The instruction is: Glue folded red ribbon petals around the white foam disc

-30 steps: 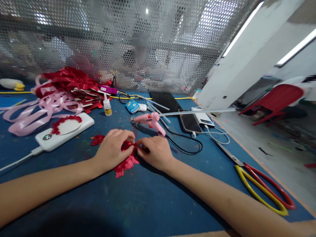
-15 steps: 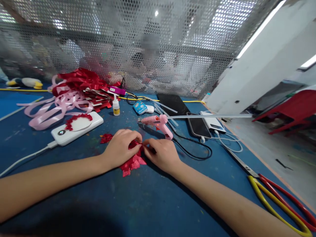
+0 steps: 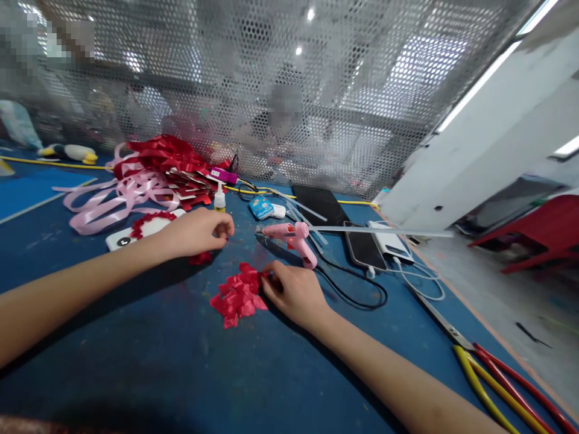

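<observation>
A loose pile of red ribbon pieces (image 3: 239, 295) lies on the blue table in front of me. My right hand (image 3: 292, 292) rests at the pile's right edge, thumb and forefinger pinched on a red piece. My left hand (image 3: 203, 232) is raised above a smaller red heap (image 3: 200, 258), its fingers curled together; whatever they hold is too small to make out. Behind my left forearm, a white disc edged with red ribbon (image 3: 151, 225) sits on a white power bank (image 3: 118, 240). A pink glue gun (image 3: 289, 234) lies beyond my right hand.
Pink ribbons (image 3: 122, 202), red ribbons (image 3: 167, 154) and a glue bottle (image 3: 219, 199) stand or lie at the back left. Rightward are a phone (image 3: 364, 247), cables and large scissors (image 3: 455, 333). A perforated metal screen (image 3: 253, 78) closes the back.
My left hand has moved left and away from the red pile, uncovering it, and now partly hides the glue bottle. My right hand stays beside the pile. The view has shifted slightly.
</observation>
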The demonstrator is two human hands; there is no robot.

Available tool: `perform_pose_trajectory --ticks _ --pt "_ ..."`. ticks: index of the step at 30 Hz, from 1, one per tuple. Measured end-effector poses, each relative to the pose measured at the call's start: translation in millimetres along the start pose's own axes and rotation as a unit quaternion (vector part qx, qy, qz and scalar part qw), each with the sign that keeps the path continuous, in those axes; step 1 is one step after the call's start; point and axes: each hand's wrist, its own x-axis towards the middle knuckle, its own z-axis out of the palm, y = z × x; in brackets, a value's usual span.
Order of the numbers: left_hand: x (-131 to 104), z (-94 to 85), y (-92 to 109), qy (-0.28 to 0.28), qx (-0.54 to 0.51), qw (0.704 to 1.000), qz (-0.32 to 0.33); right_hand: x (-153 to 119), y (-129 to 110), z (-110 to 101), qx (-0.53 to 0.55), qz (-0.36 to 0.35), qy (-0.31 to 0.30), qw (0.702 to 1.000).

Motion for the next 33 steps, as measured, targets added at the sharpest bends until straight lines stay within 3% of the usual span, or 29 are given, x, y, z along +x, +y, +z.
perform_pose_trajectory --ticks 4,8,14,20,28,33 --pt "-4 -12.1 -3 -0.102 0.070 0.991 -0.047 1 2 1 0.007 -0.005 -0.008 1.000" --pt "-3 -10.0 -7 -0.131 0.058 0.988 -0.048 0 3 2 0.004 -0.006 -0.014 1.000" --pt "-5 0.7 -17 -0.112 0.085 0.989 -0.038 0 1 1 -0.006 -0.014 -0.016 1.000" --pt "-1 16.6 -11 0.040 0.025 0.998 0.045 1 0 0 -0.011 -0.012 -0.020 1.000" --pt "7 49.3 -2 0.011 -0.091 0.993 0.067 1 0 0 -0.017 -0.016 -0.021 1.000" --pt "8 57.4 -3 -0.009 -0.138 0.987 0.083 -1 1 1 -0.011 -0.019 -0.006 1.000"
